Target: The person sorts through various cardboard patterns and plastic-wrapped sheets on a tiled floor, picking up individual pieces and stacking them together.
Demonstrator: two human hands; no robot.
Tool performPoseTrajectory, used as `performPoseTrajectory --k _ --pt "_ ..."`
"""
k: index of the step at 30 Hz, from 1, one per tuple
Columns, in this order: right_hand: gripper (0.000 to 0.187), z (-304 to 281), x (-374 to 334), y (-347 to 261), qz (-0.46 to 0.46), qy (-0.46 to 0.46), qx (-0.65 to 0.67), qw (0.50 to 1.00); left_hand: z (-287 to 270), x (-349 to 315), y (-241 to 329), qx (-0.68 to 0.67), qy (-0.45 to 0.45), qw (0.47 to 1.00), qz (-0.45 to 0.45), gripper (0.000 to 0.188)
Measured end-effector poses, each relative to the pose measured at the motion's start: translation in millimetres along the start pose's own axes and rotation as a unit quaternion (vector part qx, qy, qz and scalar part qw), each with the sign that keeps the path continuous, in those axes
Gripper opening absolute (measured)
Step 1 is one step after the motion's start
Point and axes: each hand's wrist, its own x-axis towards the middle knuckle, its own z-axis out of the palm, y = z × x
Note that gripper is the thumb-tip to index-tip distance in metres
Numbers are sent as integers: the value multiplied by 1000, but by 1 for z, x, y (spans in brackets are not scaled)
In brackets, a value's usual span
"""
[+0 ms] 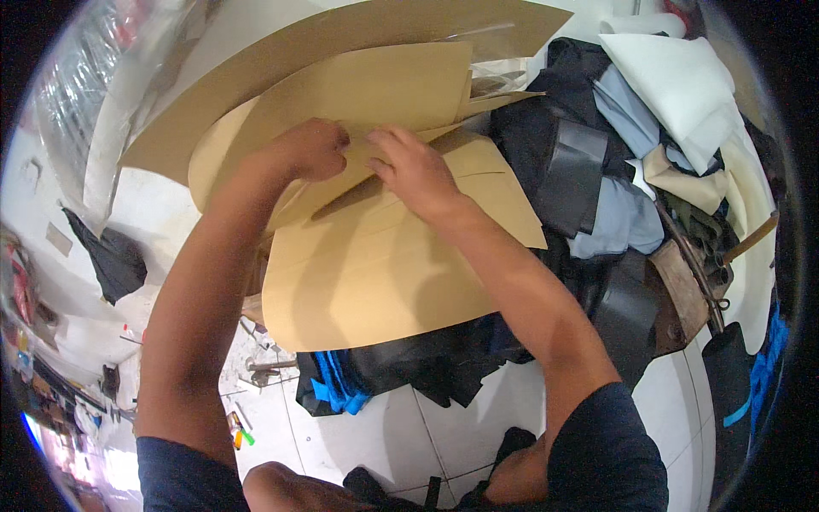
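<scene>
Several large sheets of stiff brown paper lie layered in front of me, and the nearest brown sheet [384,273] spreads over dark fabric. Beyond it, another brown sheet [401,81] bends upward, its lower edge lifted. My left hand [311,149] is closed with curled fingers over the sheets, and what it grips is hidden. Just to its right, my right hand [414,171] has its fingers bent and apart, thumb close to the raised paper edge. I see nothing held in it.
Piled at the right are black fabric [529,128], grey cloth [618,218], a white folded sheet [674,85] and a brown leather-like piece [682,294]. Blue strips [341,380] stick out below the paper. White floor tiles [384,439] show nearby, with a small coloured tool [239,431].
</scene>
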Motion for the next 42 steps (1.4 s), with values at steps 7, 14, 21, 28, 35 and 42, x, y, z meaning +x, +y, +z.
performPoseTrajectory --k 7,14,21,28,35,42 --pt "64 -103 -57 32 301 -346 -191 868 3 9 -14 -70 114 991 -32 45" --pt "90 -160 -130 49 551 -606 101 565 -7 12 -28 -100 131 986 -14 46" --pt "44 -132 -164 38 588 -284 470 593 -15 15 -16 -121 77 989 -30 46" --pt "46 -89 -56 19 509 -78 635 576 -9 7 -25 -145 48 988 8 41" --pt "43 -58 13 20 423 75 695 576 -33 -14 0 -212 -31 975 -58 46" --pt "42 -53 10 29 392 100 711 575 -34 -22 4 -250 -62 966 3 55"
